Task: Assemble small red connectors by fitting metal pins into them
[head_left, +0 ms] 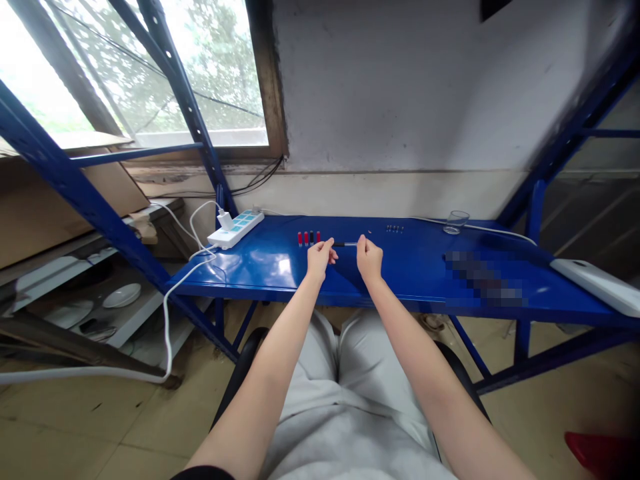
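Both my hands are over the blue metal table (pixel 280 267). My left hand (pixel 320 257) and my right hand (pixel 369 257) are closed in pinches on the two ends of a thin rod-like tool (pixel 345 245), dark at its left part and silvery at its right. Just behind my left hand stands a short row of small red and black pieces (pixel 309 237). A cluster of tiny dark parts (pixel 395 229) lies farther back to the right.
A white power strip (pixel 235 229) with a plugged charger and white cables lies at the table's back left. A small clear glass (pixel 455 222) stands at the back right, a white flat object (pixel 597 285) at the far right. Blue shelf struts rise on both sides.
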Tool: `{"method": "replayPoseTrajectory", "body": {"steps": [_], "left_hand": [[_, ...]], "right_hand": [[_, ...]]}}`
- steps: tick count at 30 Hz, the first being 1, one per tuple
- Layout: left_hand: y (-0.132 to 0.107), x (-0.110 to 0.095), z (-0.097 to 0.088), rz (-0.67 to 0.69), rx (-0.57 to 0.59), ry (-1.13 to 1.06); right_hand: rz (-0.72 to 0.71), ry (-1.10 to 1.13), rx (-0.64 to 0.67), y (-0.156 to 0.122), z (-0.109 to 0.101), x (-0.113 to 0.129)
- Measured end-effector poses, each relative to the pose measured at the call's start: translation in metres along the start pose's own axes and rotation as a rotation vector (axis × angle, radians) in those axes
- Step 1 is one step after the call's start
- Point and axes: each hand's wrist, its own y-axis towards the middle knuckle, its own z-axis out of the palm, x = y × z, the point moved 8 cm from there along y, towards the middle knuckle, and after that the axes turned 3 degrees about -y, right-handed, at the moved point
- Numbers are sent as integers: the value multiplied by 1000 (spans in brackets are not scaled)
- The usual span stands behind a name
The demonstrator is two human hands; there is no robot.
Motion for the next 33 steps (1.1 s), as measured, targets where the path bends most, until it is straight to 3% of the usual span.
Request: {"method": "replayPoseTrajectory", "body": {"steps": [6, 9, 13, 15, 22, 27, 33], "left_hand": [[1, 1, -6, -7, -45, -57], [1, 0, -2, 0, -3, -93], [-3, 2, 14, -19, 155, -21], [-4, 3, 16, -24, 177, 6], [-1, 0, 6, 21, 74, 25], [1, 4, 5, 27, 79, 19], [4, 6, 7, 62, 96, 37]], "right_hand": [[53, 55, -57, 1, -8, -4], [115, 108, -62, 1, -8, -10], [97, 201, 106, 1, 8, -8], [72, 244, 200, 0, 19, -6], [107, 404, 411, -6, 45, -6], [190, 478, 568, -13, 55, -5], [186, 471, 560, -13, 54, -5]]}}
